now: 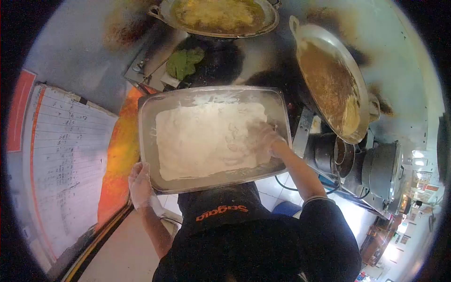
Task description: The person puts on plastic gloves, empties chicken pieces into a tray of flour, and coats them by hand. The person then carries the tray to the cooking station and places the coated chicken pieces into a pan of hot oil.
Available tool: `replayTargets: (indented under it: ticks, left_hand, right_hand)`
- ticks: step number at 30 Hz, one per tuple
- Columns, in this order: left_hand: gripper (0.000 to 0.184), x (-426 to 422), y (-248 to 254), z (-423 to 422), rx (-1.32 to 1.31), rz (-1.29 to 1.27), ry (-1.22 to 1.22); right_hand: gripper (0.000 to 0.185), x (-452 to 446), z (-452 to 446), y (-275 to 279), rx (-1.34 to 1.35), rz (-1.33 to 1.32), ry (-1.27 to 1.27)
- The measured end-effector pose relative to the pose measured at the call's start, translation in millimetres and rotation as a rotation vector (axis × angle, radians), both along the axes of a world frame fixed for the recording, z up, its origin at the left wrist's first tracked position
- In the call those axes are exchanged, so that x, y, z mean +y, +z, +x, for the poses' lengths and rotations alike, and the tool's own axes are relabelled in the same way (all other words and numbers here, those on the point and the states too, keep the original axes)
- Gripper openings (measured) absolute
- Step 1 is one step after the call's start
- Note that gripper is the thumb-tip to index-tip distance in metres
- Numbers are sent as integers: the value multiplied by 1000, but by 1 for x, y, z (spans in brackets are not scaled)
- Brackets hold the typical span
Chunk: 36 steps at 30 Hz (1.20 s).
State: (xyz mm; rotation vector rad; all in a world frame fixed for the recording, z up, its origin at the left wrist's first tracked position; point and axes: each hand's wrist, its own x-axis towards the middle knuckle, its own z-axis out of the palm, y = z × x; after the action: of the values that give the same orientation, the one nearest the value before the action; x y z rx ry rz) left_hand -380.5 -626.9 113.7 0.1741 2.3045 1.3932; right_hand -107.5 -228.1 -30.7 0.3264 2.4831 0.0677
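A rectangular metal tray (149,101) holding a broad layer of pale, flour-like powder (206,136) fills the middle of the head view, in front of my body. My left hand (140,181), dusted white, grips the tray at its near left corner; part of the fingers is hidden by the edge. On the opposite side my right hand (271,140) reaches over the rim and down into the powder. Its fingers are smeared by motion and partly sunk, so whether they hold anything is unclear.
Beyond the tray stands a large pan of bubbling oil (221,14). To the right is another big pan (329,77) with brown oil and frothy food. A green cloth (184,62) lies by the burner. Dark pots (383,169) stand at right; a written sheet (70,150) hangs left.
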Motion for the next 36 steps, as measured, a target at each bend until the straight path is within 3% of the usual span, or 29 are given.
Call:
replayTargets:
  ticks: [2, 4, 5, 7, 8, 11, 13, 14, 16, 23, 25, 26, 27, 29, 30, 32, 35, 36]
  left_hand:
    - [17, 3, 6, 1, -3, -75, 29]
    - [18, 2, 3, 1, 32, -101, 37]
    - [18, 1, -1, -2, 30, -95, 48]
    - [19, -10, -16, -7, 1, -84, 36]
    - [19, -15, -23, -7, -5, -91, 52]
    - [21, -16, -24, -11, -172, 78, 32]
    - [23, -4, -6, -5, 149, -286, -20]
    - [23, -4, -6, -5, 141, -287, -12]
    - [25, -5, -3, -8, -120, -36, 24]
    - [27, -1, -5, -10, 52, -267, 7]
    - [27, -1, -8, -10, -147, 82, 97]
    - [27, -2, -10, -11, -147, 86, 98]
    - [26, -3, -12, -12, -69, -20, 77]
    - [25, -8, -12, -10, -1, -138, 70]
    - [24, -8, -8, -13, -16, -126, 18]
    - [23, -6, -7, -16, -27, -114, -68]
    - [22, -5, -18, -11, -259, 150, 127]
    - [22, -9, -22, -10, -59, 64, 20]
  right_hand:
    - [59, -16, 15, -12, 221, 193, 174]
    - [56, -23, 17, -12, 266, -129, -297]
    - [56, -14, 11, 1, 266, -124, -285]
    - [57, 10, -6, 33, 19, -458, -658]
    - [57, 8, -3, 37, 7, -462, -643]
    - [56, 9, 26, 14, 358, -212, -329]
    - [57, 53, 28, -54, 383, -387, -568]
    - [57, 53, 27, -40, 375, -388, -561]
    - [54, 31, 21, 3, 407, -84, 112]
    - [73, -17, 15, -41, 156, 158, -141]
    - [55, -2, 19, -45, 212, -123, -373]
    - [49, 3, 19, -36, 231, -214, -451]
    - [52, 6, 4, 16, 177, -169, -422]
    - [54, 14, 5, 29, 111, -132, -379]
    - [53, 15, 17, 14, 415, -430, -491]
    - [52, 12, 37, -9, 737, -717, -627]
    - [42, 8, -7, 52, 320, -254, -797]
    - [39, 3, -17, 72, 273, -299, -591]
